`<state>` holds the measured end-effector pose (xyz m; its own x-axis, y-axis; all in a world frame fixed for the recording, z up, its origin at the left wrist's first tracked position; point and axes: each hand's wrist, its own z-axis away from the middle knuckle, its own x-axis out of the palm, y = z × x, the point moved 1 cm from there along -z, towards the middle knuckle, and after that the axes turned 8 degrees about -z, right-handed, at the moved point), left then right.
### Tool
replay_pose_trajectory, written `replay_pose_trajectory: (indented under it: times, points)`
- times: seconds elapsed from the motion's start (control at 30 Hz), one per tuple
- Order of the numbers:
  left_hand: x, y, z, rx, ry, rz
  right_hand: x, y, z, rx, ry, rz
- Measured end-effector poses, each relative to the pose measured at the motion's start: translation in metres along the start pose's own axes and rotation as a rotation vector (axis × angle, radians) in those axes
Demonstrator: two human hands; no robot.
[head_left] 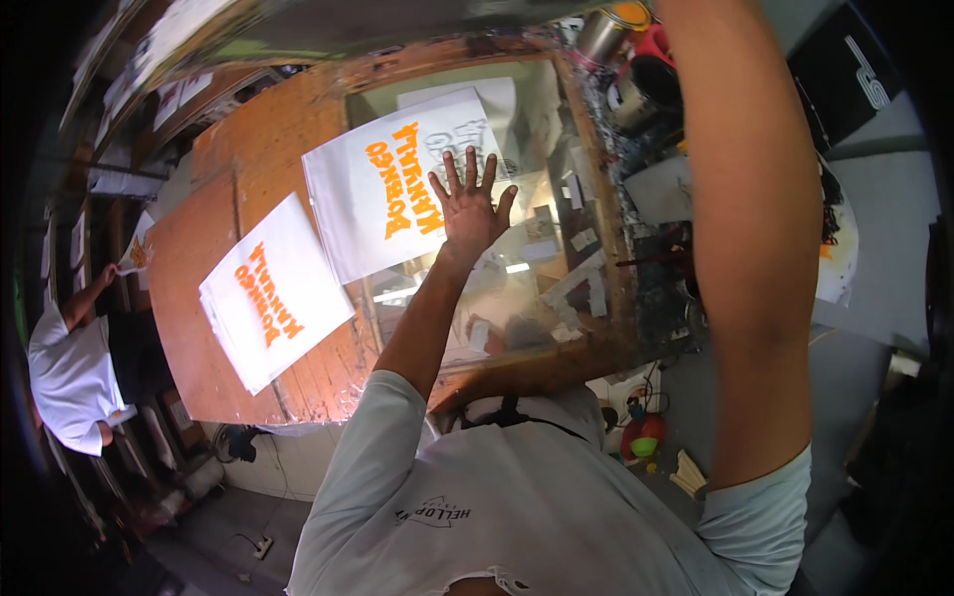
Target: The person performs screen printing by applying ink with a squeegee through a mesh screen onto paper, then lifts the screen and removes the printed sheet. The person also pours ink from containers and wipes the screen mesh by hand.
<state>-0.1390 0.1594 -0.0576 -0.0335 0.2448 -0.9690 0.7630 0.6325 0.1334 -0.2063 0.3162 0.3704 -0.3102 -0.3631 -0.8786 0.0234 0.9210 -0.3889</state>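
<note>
- One white printed sheet (343, 204), lying on the table (184, 283), partly over its wooden top and partly over its glass panel (532, 328); smooth and bright, left edge showing layers.
- Two bold rows of orange lettering (400, 204) on its face, running near to far; fainter grey outlined marks (452, 139) just right of them.
- One left hand (469, 207), palm down, fingers and thumb spread wide over the sheet's right part, grasping nothing; contact pressure cannot be told.
- One right hand, beyond the far edge of view; its opening and any hold cannot be told.
- One second white piece (224, 303), near and left, folded-looking, with similar orange lettering.
- One metal can (599, 42), orange at the rim, far right.
- One co-worker (75, 363) in a pale shirt, far left.
</note>
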Motion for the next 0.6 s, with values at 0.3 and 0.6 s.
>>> replay_pose_trajectory:
  times: [0.3, 0.6]
  points:
    - [0.006, 0.073, -0.017, 0.072, -0.103, 0.094, -0.009, 0.015, 0.031, -0.050, -0.010, -0.031]
    - [-0.021, 0.040, 0.051, -0.314, -0.141, -0.080, -0.016, 0.022, 0.065, -0.089, -0.008, -0.064]
